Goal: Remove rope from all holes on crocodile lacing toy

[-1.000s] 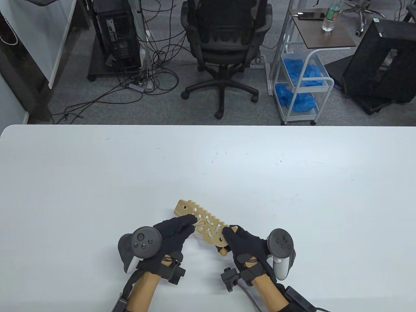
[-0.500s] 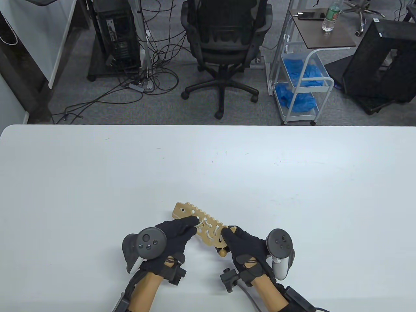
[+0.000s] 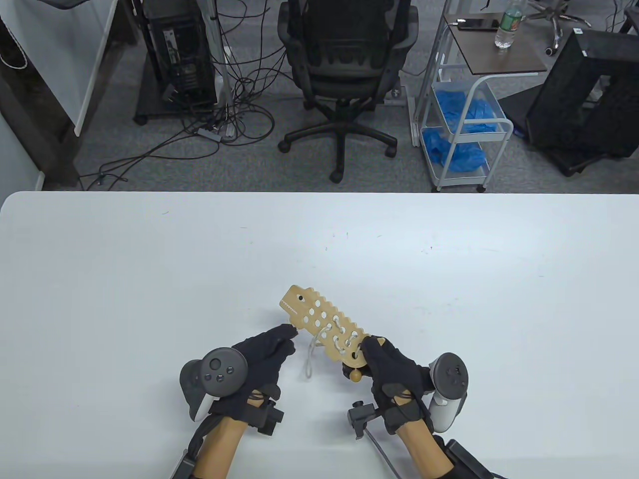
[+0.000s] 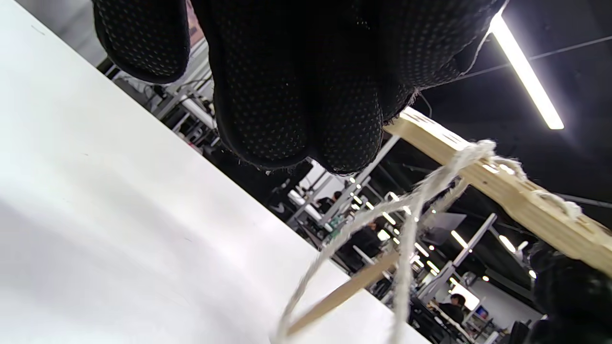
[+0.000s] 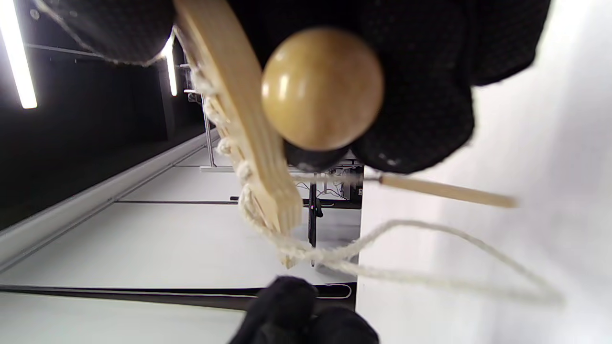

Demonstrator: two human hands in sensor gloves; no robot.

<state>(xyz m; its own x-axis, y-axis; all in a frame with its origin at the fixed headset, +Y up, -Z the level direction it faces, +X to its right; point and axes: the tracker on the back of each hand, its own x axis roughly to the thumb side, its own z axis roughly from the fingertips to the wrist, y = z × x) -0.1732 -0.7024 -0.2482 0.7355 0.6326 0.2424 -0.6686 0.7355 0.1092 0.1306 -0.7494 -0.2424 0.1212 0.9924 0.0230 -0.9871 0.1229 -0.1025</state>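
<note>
The wooden crocodile lacing toy (image 3: 319, 318) is raised off the table, head to the far left, its eye and teeth side up. My right hand (image 3: 375, 359) grips its tail end. White rope (image 3: 312, 355) still runs through holes near the tail, and a loose loop hangs from the board to the table. A round wooden bead (image 3: 355, 375) hangs under my right hand, large in the right wrist view (image 5: 322, 88). The wooden needle (image 5: 444, 191) dangles free. My left hand (image 3: 285, 333) is beside the board's near edge, with nothing seen in its fingers (image 4: 287, 105).
The white table (image 3: 150, 279) stretches wide on all sides of the hands. An office chair (image 3: 344, 65) and a wire cart (image 3: 464, 124) stand on the floor beyond the far edge.
The board has turned over and shifted right and up in my right hand. A rope loop now hangs out of it. My left hand has let go of the rope and drawn back a little.
</note>
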